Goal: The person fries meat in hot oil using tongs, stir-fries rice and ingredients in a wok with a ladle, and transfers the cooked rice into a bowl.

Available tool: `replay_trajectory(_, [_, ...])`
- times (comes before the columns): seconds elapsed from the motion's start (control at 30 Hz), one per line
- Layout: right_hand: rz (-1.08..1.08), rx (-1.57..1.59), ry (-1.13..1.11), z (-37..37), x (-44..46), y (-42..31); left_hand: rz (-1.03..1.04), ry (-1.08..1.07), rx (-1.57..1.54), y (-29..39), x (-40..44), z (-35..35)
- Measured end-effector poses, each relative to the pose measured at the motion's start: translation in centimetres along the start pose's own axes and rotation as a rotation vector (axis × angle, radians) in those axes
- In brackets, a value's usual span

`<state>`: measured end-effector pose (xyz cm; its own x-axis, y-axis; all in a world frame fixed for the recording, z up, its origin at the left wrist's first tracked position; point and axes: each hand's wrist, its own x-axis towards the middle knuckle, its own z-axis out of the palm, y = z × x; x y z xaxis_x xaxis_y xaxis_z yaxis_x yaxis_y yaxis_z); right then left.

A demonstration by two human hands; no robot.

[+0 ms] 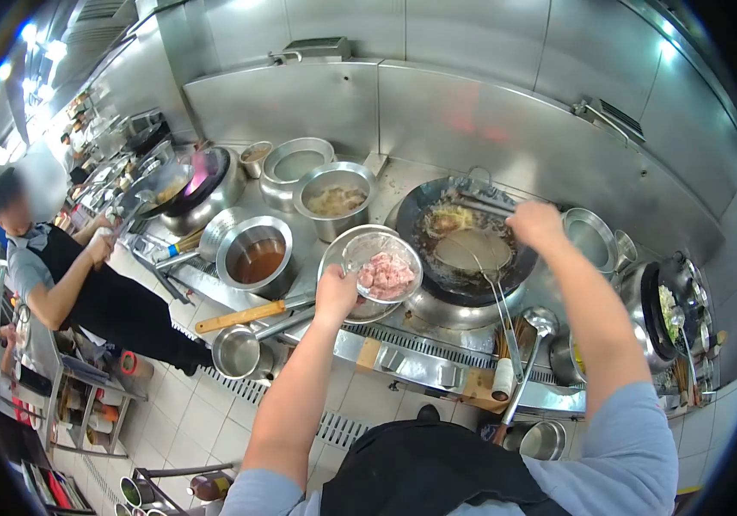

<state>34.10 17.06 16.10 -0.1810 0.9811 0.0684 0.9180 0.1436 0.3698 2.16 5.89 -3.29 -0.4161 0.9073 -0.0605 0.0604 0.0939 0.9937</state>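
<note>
My left hand (337, 295) grips the rim of a metal bowl (356, 247) holding pieces of raw pinkish meat (386, 275). The bowl is tilted slightly toward me, just left of the wok. Over the wok's right rim, my right hand (535, 225) is closed on what look like metal tongs (485, 205). Their tips reach toward browned food (446, 221) at the back of the dark wok (420, 262). A round mesh strainer (472, 249) rests in the wok, its long wire handle pointing toward me over the counter edge.
Left of the wok stand a pot of brown liquid (256, 262) and a pot of pale food (334, 202). A ladle (540, 322) and a saucepan (236, 352) lie along the front edge. Another wok (659, 310) is at right. A co-worker (85, 284) cooks at far left.
</note>
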Motion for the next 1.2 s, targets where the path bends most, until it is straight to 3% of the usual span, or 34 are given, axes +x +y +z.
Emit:
replay_trajectory(0.13, [-0.107, 0.0, 0.257, -5.2, -3.1, 2.1, 0.071, 0.006, 0.013, -0.5, 0.0, -0.3])
replay_trajectory(0.2, [-0.168, 0.031, 0.269, -8.7, -6.5, 2.0, 0.037, 0.024, 0.017, 1.1, -0.9, -0.6])
replay_trajectory(0.27, [-0.389, 0.126, 0.247, -10.9, -9.9, 0.7, 0.259, 0.108, 0.408, 2.1, -1.0, -0.5])
replay_trajectory(0.37, [-0.553, -0.05, 0.278, -8.4, -10.7, -2.5, 0.252, 0.034, 0.363, 3.7, -1.0, 0.8])
replay_trajectory(0.43, [-0.538, -0.099, 0.324, -7.5, -10.0, -3.7, 0.303, 0.034, 0.419, 3.8, -0.7, 1.3])
replay_trajectory(0.73, [-0.42, -0.071, 0.365, -10.5, -8.9, -0.5, 0.067, 0.05, 0.347, -1.5, 1.9, 0.7])
replay_trajectory(0.87, [-0.451, 0.033, 0.161, -6.4, -8.3, -3.4, 0.135, 0.058, 0.423, 1.8, 0.1, 0.7])
replay_trajectory(0.97, [-0.499, 0.014, 0.164, -4.3, -7.3, -5.1, 0.158, 0.062, 0.364, -0.2, 1.5, 1.2])
replay_trajectory(1.07, [-0.44, 0.067, 0.345, -6.7, -7.4, -3.5, 0.182, 0.122, 0.273, -6.5, 5.2, 1.1])
replay_trajectory(1.13, [-0.366, 0.019, 0.319, -8.4, -6.5, -1.6, 0.213, 0.143, 0.248, -4.9, 3.9, 0.6])
replay_trajectory(1.2, [-0.334, -0.01, 0.298, -8.4, -5.8, -0.3, -0.004, 0.087, 0.197, -2.9, 2.5, 0.1])
